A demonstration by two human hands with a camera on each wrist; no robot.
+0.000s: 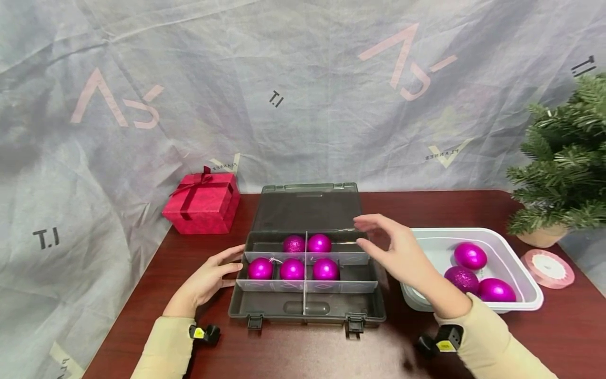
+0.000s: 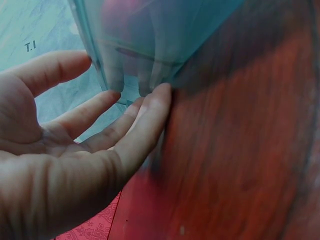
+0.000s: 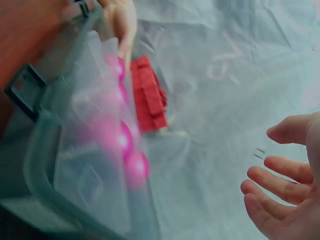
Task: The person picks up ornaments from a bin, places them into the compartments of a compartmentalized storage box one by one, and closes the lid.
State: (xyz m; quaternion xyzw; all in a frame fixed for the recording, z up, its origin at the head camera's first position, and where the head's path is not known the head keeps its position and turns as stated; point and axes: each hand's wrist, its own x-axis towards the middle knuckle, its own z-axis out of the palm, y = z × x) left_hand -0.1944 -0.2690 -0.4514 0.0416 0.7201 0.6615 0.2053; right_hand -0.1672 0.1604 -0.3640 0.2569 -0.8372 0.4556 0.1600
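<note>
Divided box touches left grip; right grip hovers, both spread.

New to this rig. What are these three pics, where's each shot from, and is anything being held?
No robot here: a person works with a bare left hand and right hand. The wide picture comes from a head camera looking forward and down; the two close ones come from wrist cameras, one per arm.

On the table sits an open divided case with five magenta balls in it. Three more balls show in a white tub. Around them are a red gift box, a ribbon roll and a small potted tree.

Nothing is held: the left fingertips touch the case's side, and the right hand hovers empty near its right end.
</note>
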